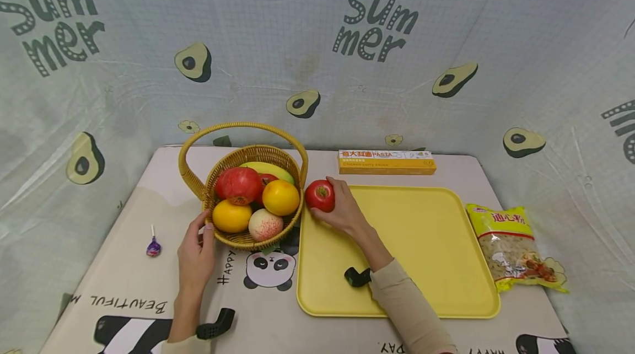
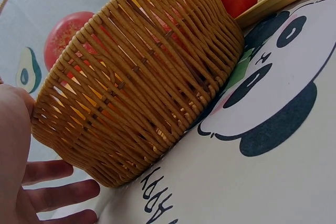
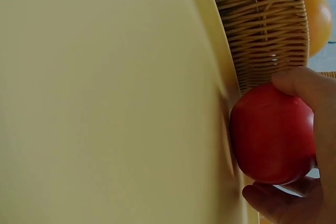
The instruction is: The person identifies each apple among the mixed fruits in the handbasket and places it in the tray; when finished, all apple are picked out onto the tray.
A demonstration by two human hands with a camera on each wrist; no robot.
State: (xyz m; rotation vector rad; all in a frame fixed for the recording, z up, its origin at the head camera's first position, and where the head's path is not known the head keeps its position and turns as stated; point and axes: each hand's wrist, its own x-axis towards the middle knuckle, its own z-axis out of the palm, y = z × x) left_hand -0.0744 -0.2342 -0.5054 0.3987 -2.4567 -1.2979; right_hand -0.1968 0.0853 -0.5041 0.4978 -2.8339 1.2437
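Observation:
A wicker basket [image 1: 255,153] holds fruit: bananas [image 1: 270,170], a pomegranate [image 1: 239,184], orange fruits [image 1: 281,197] and a peach [image 1: 266,225]. At its near left rim, my left hand [image 1: 195,252] touches the wicker; in the left wrist view several of its fingers [image 2: 63,195] extend loosely beside the wall. My right hand [image 1: 342,210] grips a round red fruit [image 1: 319,195], perhaps a pomegranate, between thumb and fingers. This fruit is at the upper left edge of the yellow tray [image 1: 421,243], close to the basket's right side, as the right wrist view also shows.
A pasta box [image 1: 387,164] lies behind the tray. To its right is a yellow-topped bag of pasta [image 1: 513,249]. A purple-wrapped lollipop [image 1: 154,246] lies on the left part of the table. A printed cloth [image 1: 258,310] covers the tabletop.

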